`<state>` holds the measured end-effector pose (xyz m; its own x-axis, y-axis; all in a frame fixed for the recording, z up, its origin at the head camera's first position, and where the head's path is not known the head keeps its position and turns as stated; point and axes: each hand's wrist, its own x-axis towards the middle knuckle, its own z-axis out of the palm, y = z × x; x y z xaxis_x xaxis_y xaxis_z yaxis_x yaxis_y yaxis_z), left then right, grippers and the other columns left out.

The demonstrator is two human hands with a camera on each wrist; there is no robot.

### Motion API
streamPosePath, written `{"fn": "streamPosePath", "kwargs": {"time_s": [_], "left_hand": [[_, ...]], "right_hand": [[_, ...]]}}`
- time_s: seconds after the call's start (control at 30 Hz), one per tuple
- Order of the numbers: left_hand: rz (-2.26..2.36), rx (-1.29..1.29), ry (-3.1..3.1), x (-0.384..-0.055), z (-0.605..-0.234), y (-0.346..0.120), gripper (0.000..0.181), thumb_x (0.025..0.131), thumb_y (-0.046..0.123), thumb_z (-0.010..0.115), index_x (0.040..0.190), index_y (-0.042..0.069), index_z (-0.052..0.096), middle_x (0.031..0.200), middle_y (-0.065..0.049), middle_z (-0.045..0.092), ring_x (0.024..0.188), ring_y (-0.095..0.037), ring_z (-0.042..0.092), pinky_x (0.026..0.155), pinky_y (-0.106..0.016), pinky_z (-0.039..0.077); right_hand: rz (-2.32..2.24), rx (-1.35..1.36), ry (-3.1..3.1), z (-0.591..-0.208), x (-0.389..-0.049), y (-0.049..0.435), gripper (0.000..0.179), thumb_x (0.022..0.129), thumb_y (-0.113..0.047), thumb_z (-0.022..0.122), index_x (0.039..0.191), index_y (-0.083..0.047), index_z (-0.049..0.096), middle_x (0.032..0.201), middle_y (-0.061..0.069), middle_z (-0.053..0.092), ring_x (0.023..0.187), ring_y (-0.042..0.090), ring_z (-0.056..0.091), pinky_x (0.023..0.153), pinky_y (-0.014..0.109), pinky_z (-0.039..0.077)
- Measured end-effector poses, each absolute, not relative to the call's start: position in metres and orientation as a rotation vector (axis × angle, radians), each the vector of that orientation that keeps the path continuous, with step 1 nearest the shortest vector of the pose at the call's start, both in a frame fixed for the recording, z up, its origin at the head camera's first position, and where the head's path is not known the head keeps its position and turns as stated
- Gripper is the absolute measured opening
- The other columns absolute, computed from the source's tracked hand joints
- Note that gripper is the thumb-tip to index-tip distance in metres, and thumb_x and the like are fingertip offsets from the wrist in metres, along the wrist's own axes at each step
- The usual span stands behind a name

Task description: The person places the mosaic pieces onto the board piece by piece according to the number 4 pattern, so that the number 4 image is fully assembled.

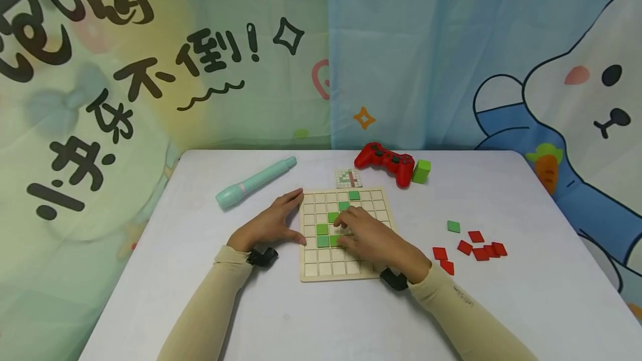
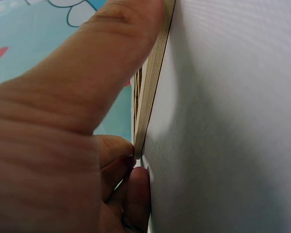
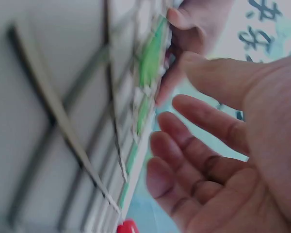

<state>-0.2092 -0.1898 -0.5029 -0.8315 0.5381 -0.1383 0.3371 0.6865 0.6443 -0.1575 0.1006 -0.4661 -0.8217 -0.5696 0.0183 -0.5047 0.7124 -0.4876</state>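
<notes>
A wooden grid board (image 1: pixel 312 269) lies on the table, with several green square tiles (image 1: pixel 322 229) in its cells, some of them forming a diagonal. My left hand (image 1: pixel 273 223) rests against the board's left side, its thumb on the edge and its fingers at the far left corner; the left wrist view shows the thumb along the board's rim (image 2: pixel 153 92). Over the middle of the board is my right hand (image 1: pixel 376 239), fingertips close above the green tiles. In the right wrist view its fingers are loosely bent, with no tile between them, beside a green tile (image 3: pixel 151 58).
Several red tiles (image 1: pixel 480 254) and one green tile (image 1: pixel 453 227) lie right of the board. Behind it are a small pattern card (image 1: pixel 348 178), a red game controller (image 1: pixel 385 163) and a green block (image 1: pixel 421 171). A mint-coloured flashlight (image 1: pixel 256 183) lies at the back left.
</notes>
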Motion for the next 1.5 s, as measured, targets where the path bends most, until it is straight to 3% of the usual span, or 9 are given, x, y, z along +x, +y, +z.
{"fn": "streamPosePath", "kwargs": {"time_s": [0.17, 0.3, 0.47, 0.7, 0.93, 1.07, 1.2, 1.3, 1.5], "left_hand": [[0.896, 0.695, 2.586, -0.209, -0.504, -0.189, 0.125, 0.078, 0.042, 0.096, 0.170, 0.004, 0.020, 0.182, -0.010, 0.013, 0.168, -0.036, 0.013, 0.134, -0.055, 0.024], [0.896, 0.675, 2.592, -0.208, -0.502, -0.188, 0.126, 0.077, 0.042, 0.096, 0.170, 0.005, 0.020, 0.182, -0.010, 0.013, 0.168, -0.036, 0.014, 0.134, -0.055, 0.024], [0.875, 0.664, 2.593, -0.208, -0.500, -0.189, 0.126, 0.078, 0.044, 0.095, 0.171, 0.007, 0.019, 0.182, -0.009, 0.012, 0.169, -0.035, 0.012, 0.135, -0.054, 0.023], [0.884, 0.675, 2.618, -0.209, -0.499, -0.192, 0.126, 0.077, 0.044, 0.096, 0.171, 0.006, 0.020, 0.182, -0.009, 0.013, 0.169, -0.035, 0.014, 0.134, -0.055, 0.024], [0.903, 0.676, 2.604, -0.208, -0.498, -0.192, 0.125, 0.078, 0.043, 0.096, 0.170, 0.005, 0.020, 0.182, -0.011, 0.013, 0.169, -0.037, 0.013, 0.135, -0.055, 0.023], [0.898, 0.663, 2.602, -0.207, -0.497, -0.191, 0.125, 0.078, 0.042, 0.096, 0.171, 0.006, 0.020, 0.182, -0.009, 0.012, 0.169, -0.036, 0.012, 0.135, -0.054, 0.023], [0.893, 0.656, 2.600, -0.208, -0.499, -0.189, 0.125, 0.078, 0.042, 0.096, 0.171, 0.007, 0.019, 0.182, -0.007, 0.011, 0.169, -0.034, 0.012, 0.135, -0.054, 0.022], [0.903, 0.666, 2.598, -0.208, -0.500, -0.189, 0.125, 0.078, 0.042, 0.096, 0.171, 0.006, 0.020, 0.182, -0.008, 0.012, 0.169, -0.035, 0.012, 0.135, -0.054, 0.022], [0.904, 0.681, 2.593, -0.209, -0.503, -0.189, 0.126, 0.077, 0.045, 0.096, 0.170, 0.005, 0.020, 0.182, -0.010, 0.013, 0.168, -0.037, 0.013, 0.134, -0.056, 0.024]], "right_hand": [[-0.972, -0.757, 2.874, -0.446, -0.167, 0.143, 0.025, 0.106, -0.019, 0.068, 0.129, -0.009, 0.067, 0.121, 0.007, 0.068, 0.109, 0.021, 0.062, 0.092, 0.042, 0.057], [-1.140, -0.560, 3.034, -0.435, -0.175, 0.188, 0.022, 0.109, -0.016, 0.063, 0.129, -0.007, 0.067, 0.119, 0.011, 0.070, 0.105, 0.025, 0.064, 0.086, 0.033, 0.053], [-1.229, -0.220, 3.109, -0.432, -0.170, 0.237, 0.030, 0.112, -0.028, 0.057, 0.133, -0.009, 0.065, 0.126, 0.014, 0.072, 0.113, 0.026, 0.063, 0.089, 0.022, 0.046], [-1.261, 0.096, 3.122, -0.448, -0.165, 0.280, 0.037, 0.114, -0.037, 0.049, 0.138, -0.012, 0.062, 0.129, 0.014, 0.069, 0.109, 0.015, 0.057, 0.086, 0.018, 0.043], [-1.288, 0.185, 3.074, -0.478, -0.173, 0.286, 0.034, 0.115, -0.031, 0.045, 0.138, -0.009, 0.059, 0.130, 0.017, 0.068, 0.117, 0.028, 0.060, 0.089, 0.019, 0.043], [-1.206, 0.122, 3.045, -0.484, -0.174, 0.287, 0.033, 0.114, -0.028, 0.046, 0.135, -0.006, 0.059, 0.129, 0.020, 0.065, 0.116, 0.033, 0.059, 0.089, 0.027, 0.046], [-1.060, 0.034, 2.955, -0.485, -0.174, 0.289, 0.032, 0.111, -0.019, 0.046, 0.134, -0.001, 0.059, 0.134, 0.024, 0.059, 0.116, 0.038, 0.056, 0.093, 0.047, 0.052], [-0.989, -0.029, 2.900, -0.488, -0.174, 0.293, 0.032, 0.106, -0.011, 0.045, 0.132, 0.001, 0.058, 0.135, 0.026, 0.055, 0.120, 0.040, 0.052, 0.101, 0.058, 0.049], [-0.973, -0.131, 2.852, -0.496, -0.170, 0.308, 0.030, 0.102, -0.005, 0.049, 0.130, 0.002, 0.058, 0.135, 0.025, 0.054, 0.125, 0.041, 0.049, 0.105, 0.059, 0.044]]}}
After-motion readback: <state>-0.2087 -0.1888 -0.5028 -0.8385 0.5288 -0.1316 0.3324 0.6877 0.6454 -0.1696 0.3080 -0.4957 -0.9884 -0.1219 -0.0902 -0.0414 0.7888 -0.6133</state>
